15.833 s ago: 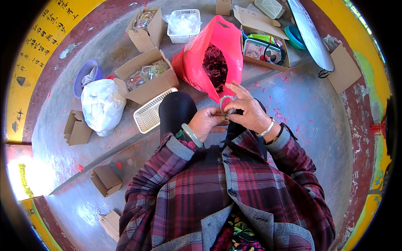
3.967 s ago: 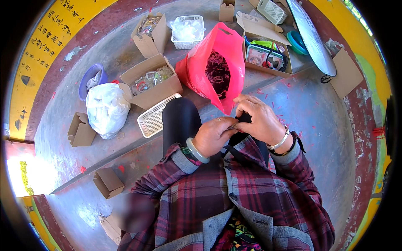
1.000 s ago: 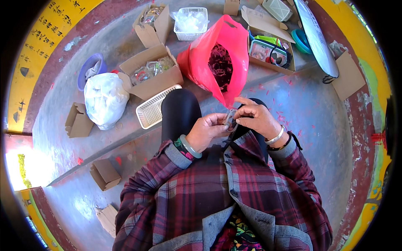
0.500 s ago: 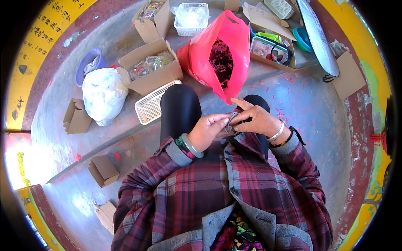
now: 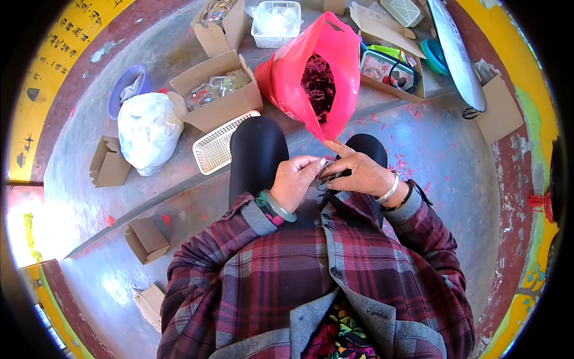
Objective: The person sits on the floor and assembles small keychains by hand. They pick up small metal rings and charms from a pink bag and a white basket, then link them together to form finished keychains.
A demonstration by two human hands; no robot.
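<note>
In front of my knees, my left hand (image 5: pixel 294 183) pinches a small greyish, ring-like piece (image 5: pixel 323 184) between thumb and fingertips. My right hand (image 5: pixel 362 172) closes on the same piece from the other side, its index finger stretched out toward the lower edge of a bright pink plastic bag (image 5: pixel 287 84). The fingers partly cover the piece, so its exact kind is unclear. Just beyond my hands the bag stands wide, with many dark, thin loop-like pieces (image 5: pixel 317 84) inside.
Left of the bag are a cardboard box (image 5: pixel 224 113) of clear loops, a cream basket (image 5: pixel 206 157) and a stuffed white plastic bag (image 5: pixel 149 134). At the right, another box (image 5: pixel 382 90) stands near a large tilted disc (image 5: pixel 457 54). Red scraps (image 5: pixel 399 164) dot the floor.
Both hands stay together on the small piece. My left hand has shifted slightly up, its thumb and fingertips regripping, and the piece has turned a little between the fingers.
</note>
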